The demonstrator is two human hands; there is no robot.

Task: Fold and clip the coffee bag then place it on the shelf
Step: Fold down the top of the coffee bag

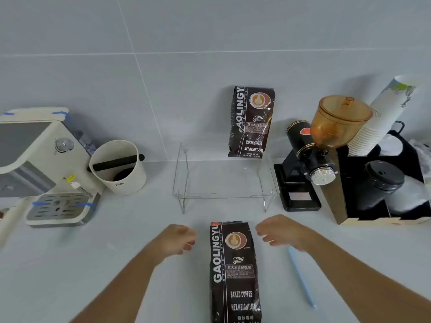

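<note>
A dark brown coffee bag (234,271) stands on the counter in front of me, its top edge near the middle of the view. My left hand (178,238) hovers just left of the bag's top, fingers loosely curled, holding nothing. My right hand (279,230) hovers just right of the top, fingers apart and empty. A long light-blue clip (302,279) lies on the counter under my right forearm. A clear acrylic shelf (224,195) stands behind the bag. A second, identical coffee bag (251,122) stands on that shelf against the wall.
An espresso machine (39,157) and a white knock box (119,169) stand at the left. At the right are a black coffee grinder (307,164) with an amber hopper, a stack of paper cups (382,117) and a black organiser with cup lids (384,180).
</note>
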